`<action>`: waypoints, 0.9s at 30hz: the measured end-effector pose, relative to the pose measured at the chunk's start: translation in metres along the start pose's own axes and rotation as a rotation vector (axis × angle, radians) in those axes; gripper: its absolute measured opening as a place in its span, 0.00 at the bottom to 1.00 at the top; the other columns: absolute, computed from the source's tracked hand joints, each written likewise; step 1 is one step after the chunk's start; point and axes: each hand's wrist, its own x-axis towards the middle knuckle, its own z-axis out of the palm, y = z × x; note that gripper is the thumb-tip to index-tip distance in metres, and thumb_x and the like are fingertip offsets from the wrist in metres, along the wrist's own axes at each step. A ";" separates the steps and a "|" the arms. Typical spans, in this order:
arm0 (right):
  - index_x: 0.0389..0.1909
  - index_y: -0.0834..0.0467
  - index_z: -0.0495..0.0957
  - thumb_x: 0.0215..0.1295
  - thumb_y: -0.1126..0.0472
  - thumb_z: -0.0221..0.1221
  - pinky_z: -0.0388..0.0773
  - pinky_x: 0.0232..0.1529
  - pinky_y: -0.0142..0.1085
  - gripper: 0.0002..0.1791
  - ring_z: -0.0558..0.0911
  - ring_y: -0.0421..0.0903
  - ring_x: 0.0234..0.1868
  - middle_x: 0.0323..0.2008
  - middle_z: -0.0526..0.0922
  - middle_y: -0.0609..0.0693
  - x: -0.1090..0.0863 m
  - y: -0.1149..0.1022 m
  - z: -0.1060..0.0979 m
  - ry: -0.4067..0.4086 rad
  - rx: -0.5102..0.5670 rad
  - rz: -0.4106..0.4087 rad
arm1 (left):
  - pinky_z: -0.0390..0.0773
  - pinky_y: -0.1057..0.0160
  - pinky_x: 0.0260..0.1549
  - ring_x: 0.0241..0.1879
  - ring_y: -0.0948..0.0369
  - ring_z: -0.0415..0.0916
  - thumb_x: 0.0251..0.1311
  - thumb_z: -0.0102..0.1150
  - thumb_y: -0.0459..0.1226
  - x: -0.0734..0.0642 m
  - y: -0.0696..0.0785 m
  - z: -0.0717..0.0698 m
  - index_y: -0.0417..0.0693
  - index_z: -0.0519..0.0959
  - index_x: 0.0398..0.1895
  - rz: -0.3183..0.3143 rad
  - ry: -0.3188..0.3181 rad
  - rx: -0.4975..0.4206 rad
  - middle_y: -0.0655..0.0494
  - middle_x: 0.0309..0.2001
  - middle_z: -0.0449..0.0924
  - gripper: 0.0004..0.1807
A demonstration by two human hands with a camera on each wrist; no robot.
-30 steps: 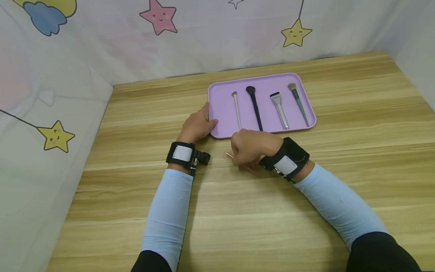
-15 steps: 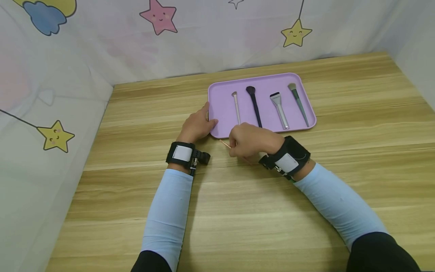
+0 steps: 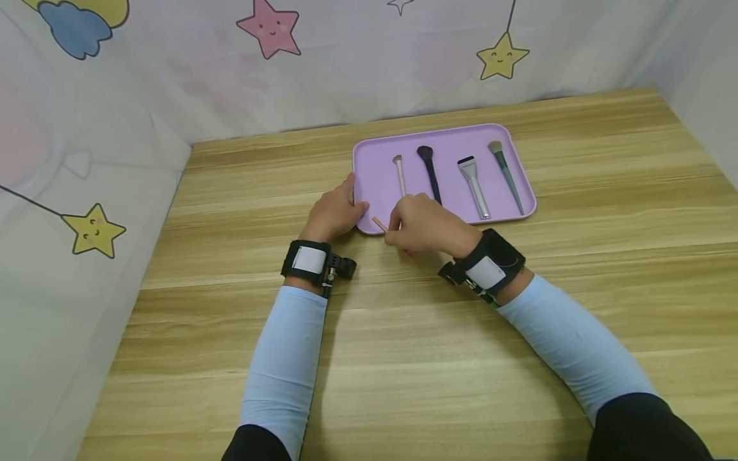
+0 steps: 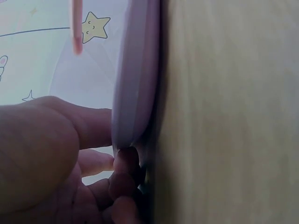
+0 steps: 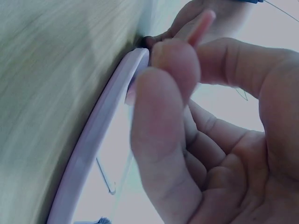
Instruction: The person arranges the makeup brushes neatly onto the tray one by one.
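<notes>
The left hand [image 3: 331, 211] grips the left edge of a lilac tray [image 3: 377, 179]; in the left wrist view its thumb lies over the tray rim [image 4: 135, 70] with fingers curled beneath. The right hand [image 3: 426, 221] pinches a thin pinkish stick [image 3: 378, 224] between thumb and fingers above the tray's near left corner. Its tip [image 5: 204, 27] pokes out past the fingertips in the right wrist view; the hand hides most of the rest. Lying in the tray are a slim white makeup brush [image 3: 399, 169], a black makeup brush [image 3: 429, 166], a flat silver brush [image 3: 475, 186] and a green-handled brush [image 3: 507, 173].
The tray stands on a wood-grain table [image 3: 403, 371], near its back edge. A white curtain [image 3: 346, 83] printed with stars hangs behind and along the left side. Each wrist wears a black strap with a small camera [image 3: 346, 267].
The right hand has moved away from the body with the stick, from the table in front of the tray to over its near left corner. The left hand and tray stay put.
</notes>
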 end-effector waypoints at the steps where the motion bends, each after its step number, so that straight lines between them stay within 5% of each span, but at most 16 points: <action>1: 0.28 0.61 0.87 0.64 0.61 0.61 0.68 0.20 0.32 0.10 0.77 0.41 0.13 0.10 0.79 0.45 0.000 0.000 0.000 0.017 0.001 0.008 | 0.64 0.50 0.65 0.70 0.50 0.64 0.74 0.50 0.47 0.000 0.000 0.000 0.42 0.46 0.82 -0.002 -0.002 0.002 0.43 0.76 0.59 0.41; 9: 0.12 0.58 0.83 0.63 0.59 0.60 0.64 0.16 0.31 0.19 0.72 0.39 0.12 0.08 0.74 0.44 0.003 0.005 0.003 0.116 0.008 0.032 | 0.67 0.50 0.62 0.62 0.51 0.69 0.74 0.49 0.45 0.000 0.000 -0.001 0.43 0.46 0.82 -0.012 -0.004 0.007 0.43 0.76 0.58 0.40; 15: 0.11 0.58 0.83 0.61 0.61 0.59 0.63 0.17 0.31 0.19 0.71 0.39 0.12 0.08 0.75 0.45 0.005 0.009 0.003 0.132 0.012 0.036 | 0.69 0.51 0.56 0.54 0.50 0.70 0.74 0.47 0.44 0.000 0.000 -0.001 0.44 0.46 0.82 -0.014 -0.008 0.000 0.44 0.75 0.59 0.39; 27: 0.10 0.56 0.83 0.62 0.61 0.59 0.61 0.17 0.31 0.20 0.69 0.39 0.13 0.09 0.77 0.45 0.007 0.008 0.003 0.184 -0.021 0.068 | 0.70 0.51 0.55 0.54 0.49 0.70 0.72 0.44 0.42 0.000 -0.001 0.000 0.45 0.45 0.82 -0.008 -0.011 0.003 0.44 0.76 0.59 0.39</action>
